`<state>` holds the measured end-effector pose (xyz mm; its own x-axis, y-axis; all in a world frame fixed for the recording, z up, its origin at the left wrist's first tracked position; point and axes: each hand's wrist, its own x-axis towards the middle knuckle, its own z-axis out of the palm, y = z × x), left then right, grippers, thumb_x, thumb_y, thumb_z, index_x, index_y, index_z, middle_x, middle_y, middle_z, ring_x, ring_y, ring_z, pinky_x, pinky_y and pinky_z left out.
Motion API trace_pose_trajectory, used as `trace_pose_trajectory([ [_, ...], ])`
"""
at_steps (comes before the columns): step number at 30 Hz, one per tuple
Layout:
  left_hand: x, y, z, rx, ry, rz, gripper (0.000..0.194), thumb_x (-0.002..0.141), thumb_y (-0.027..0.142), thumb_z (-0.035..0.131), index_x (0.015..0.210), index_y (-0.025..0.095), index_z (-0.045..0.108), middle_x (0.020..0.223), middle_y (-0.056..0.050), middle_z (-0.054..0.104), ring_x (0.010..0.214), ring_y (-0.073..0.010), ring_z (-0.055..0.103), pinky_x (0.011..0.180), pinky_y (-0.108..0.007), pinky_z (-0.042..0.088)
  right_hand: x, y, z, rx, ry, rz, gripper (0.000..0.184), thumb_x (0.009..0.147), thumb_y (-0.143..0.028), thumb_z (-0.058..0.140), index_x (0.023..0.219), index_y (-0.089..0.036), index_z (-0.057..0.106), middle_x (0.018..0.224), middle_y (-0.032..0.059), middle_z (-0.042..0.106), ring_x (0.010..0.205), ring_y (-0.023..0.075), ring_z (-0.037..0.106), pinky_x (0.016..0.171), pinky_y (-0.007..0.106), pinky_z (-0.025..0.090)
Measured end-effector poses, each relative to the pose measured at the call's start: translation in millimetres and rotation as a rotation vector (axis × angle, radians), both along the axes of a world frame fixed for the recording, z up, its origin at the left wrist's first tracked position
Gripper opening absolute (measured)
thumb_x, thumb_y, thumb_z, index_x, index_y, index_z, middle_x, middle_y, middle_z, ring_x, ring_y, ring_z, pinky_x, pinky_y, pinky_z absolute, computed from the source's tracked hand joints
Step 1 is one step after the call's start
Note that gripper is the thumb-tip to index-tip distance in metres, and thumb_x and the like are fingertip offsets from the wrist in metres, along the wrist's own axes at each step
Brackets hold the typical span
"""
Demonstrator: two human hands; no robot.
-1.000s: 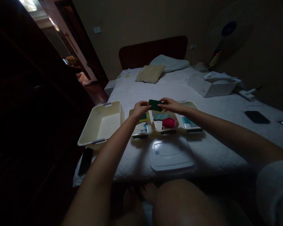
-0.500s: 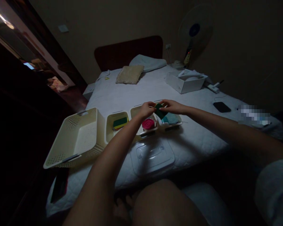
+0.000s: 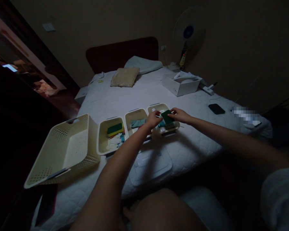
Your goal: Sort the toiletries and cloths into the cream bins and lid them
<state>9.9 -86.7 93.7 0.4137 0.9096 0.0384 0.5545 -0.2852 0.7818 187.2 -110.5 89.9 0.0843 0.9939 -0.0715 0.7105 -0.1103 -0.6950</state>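
Note:
My right hand (image 3: 179, 115) pinches a dark green scouring pad (image 3: 168, 117) by its right edge, above the right-hand cream bin (image 3: 156, 106). Close to the pad's left edge is my left hand (image 3: 154, 119), thumb and fingers apart; whether it touches the pad I cannot tell. Under the pad, partly covered, lie light blue and white items. The middle bin (image 3: 135, 112) contains a folded grey-green cloth (image 3: 138, 123) and a red item mostly behind my left forearm. In the left bin (image 3: 101, 138) a green-and-yellow sponge (image 3: 115, 129) rests over white and blue pieces.
A large perforated cream basket (image 3: 83, 141) stands left of the bins. A clear plastic lid (image 3: 156, 165) lies in front of them on the bed (image 3: 192, 141). Farther back are a white box (image 3: 177, 86), a beige cushion (image 3: 125, 77) and a black phone (image 3: 216, 109).
My left hand has drawn back leftward from the pad, which now sits in my right hand. The view has shifted right, and more of the bins' contents shows.

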Motion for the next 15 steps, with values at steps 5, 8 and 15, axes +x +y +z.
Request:
trace_pose_trajectory([
  [5, -2.7, -10.8, -24.0, 0.182, 0.321, -0.240, 0.032, 0.078, 0.025, 0.057, 0.106, 0.009, 0.060, 0.112, -0.014, 0.061, 0.103, -0.0217, 0.057, 0.092, -0.033, 0.044, 6.7, 11.6, -18.0, -0.029, -0.105, -0.140, 0.031, 0.082, -0.033, 0.057, 0.106, -0.012, 0.055, 0.098, 0.0090, 0.065, 0.080, 0.0142, 0.061, 0.066, 0.023, 0.045],
  [8, -2.3, -18.3, -30.0, 0.218, 0.408, -0.325, 0.035, 0.082, 0.028, 0.053, 0.110, 0.008, 0.059, 0.114, -0.014, 0.060, 0.103, -0.0216, 0.057, 0.091, -0.032, 0.044, 3.2, 18.1, -27.5, -0.071, -0.153, -0.146, 0.032, 0.084, -0.034, 0.055, 0.108, -0.012, 0.054, 0.097, 0.0088, 0.066, 0.082, 0.0148, 0.062, 0.068, 0.023, 0.044],
  [15, 3.2, -26.1, -40.2, 0.212, 0.664, -0.434, 0.030, 0.085, 0.028, 0.044, 0.102, 0.011, 0.063, 0.106, -0.013, 0.064, 0.093, -0.0211, 0.061, 0.080, -0.029, 0.048, -5.8, 27.4, -53.6, -0.068, -0.427, -0.080, 0.036, 0.087, -0.032, 0.048, 0.112, -0.007, 0.050, 0.111, 0.0180, 0.061, 0.101, 0.0229, 0.059, 0.077, 0.026, 0.042],
])
